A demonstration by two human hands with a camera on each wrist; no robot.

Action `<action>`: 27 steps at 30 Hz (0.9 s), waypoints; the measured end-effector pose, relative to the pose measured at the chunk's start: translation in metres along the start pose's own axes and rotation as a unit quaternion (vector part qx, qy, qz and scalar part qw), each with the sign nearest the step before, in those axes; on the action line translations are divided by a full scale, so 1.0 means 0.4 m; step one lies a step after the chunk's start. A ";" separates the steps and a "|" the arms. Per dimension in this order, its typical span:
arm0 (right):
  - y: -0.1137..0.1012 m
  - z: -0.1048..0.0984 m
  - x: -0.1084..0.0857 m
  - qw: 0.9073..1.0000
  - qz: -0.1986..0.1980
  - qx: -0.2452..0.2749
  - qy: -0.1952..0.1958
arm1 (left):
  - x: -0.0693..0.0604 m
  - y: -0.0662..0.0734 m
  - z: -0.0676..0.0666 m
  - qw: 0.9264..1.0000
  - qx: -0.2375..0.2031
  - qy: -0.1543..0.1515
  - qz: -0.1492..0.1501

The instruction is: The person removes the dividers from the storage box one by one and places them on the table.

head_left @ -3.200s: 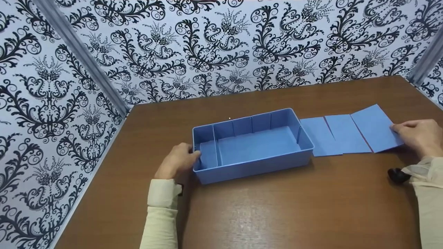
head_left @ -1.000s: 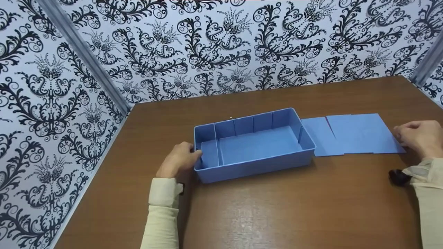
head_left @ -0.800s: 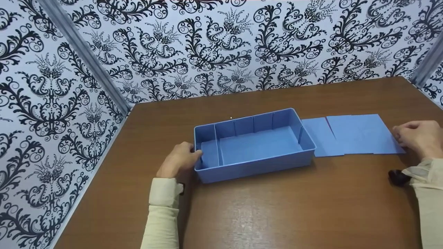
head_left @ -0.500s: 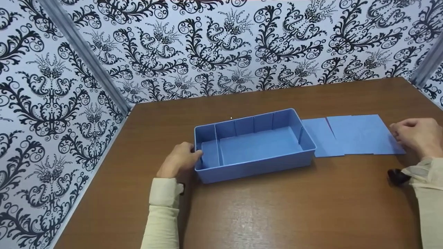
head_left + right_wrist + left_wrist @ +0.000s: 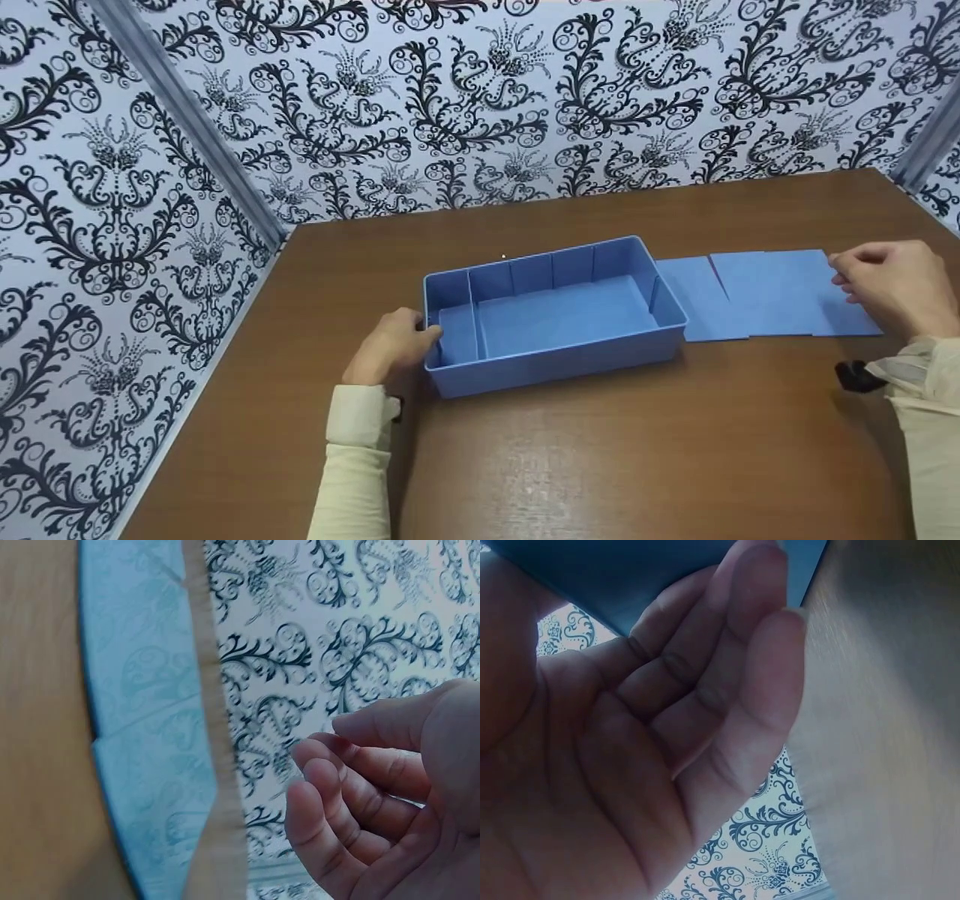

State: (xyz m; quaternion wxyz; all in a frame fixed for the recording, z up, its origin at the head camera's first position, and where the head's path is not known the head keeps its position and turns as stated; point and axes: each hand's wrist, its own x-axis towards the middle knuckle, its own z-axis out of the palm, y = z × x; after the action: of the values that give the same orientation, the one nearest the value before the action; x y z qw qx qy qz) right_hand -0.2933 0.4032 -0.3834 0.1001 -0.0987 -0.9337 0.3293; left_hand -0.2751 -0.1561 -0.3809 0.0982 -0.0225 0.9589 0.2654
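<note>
A blue plastic tray (image 5: 562, 315) with one cross divider (image 5: 474, 315) near its left end stands on the table. My left hand (image 5: 394, 345) grips the tray's left end wall, thumb over the rim on the inside. The left wrist view shows its bent fingers (image 5: 769, 667) under the dark blue tray wall. Right of the tray, thin flat blue panels (image 5: 780, 292) lie in a row, partly overlapping. My right hand (image 5: 900, 285) is above the right end of that row, fingers loosely bent. In the right wrist view nothing shows between thumb and fingertips (image 5: 304, 810).
The brown wooden table (image 5: 600, 450) reaches back to a wall with black and white patterned paper (image 5: 487, 97). A dark object (image 5: 859, 376) sits at the right cuff. A second patterned wall (image 5: 97, 262) stands on the left.
The rightmost blue panel, tilted in my right hand earlier, now lies flat in line with the others. My right hand has let go and risen slightly leftward. The left hand keeps its grip.
</note>
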 end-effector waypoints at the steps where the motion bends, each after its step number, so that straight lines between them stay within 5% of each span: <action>1: -0.009 -0.002 -0.004 1.000 -0.006 0.001 0.000 | 0.001 0.000 0.001 1.000 0.001 0.000 0.002; 13: -0.150 -0.014 -0.042 0.997 -0.072 -0.008 -0.001 | 0.000 0.001 -0.001 1.000 0.001 0.002 -0.003; 27: -0.235 0.025 -0.073 0.992 -0.123 0.021 -0.023 | -0.005 0.006 0.003 1.000 -0.014 0.006 -0.004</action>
State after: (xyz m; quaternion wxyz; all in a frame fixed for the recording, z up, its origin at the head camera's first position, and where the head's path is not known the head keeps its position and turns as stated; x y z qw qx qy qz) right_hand -0.2791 0.3183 -0.3350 0.1204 0.0270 -0.9337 0.3361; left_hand -0.2734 -0.1534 -0.3802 0.0931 -0.0288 0.9557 0.2778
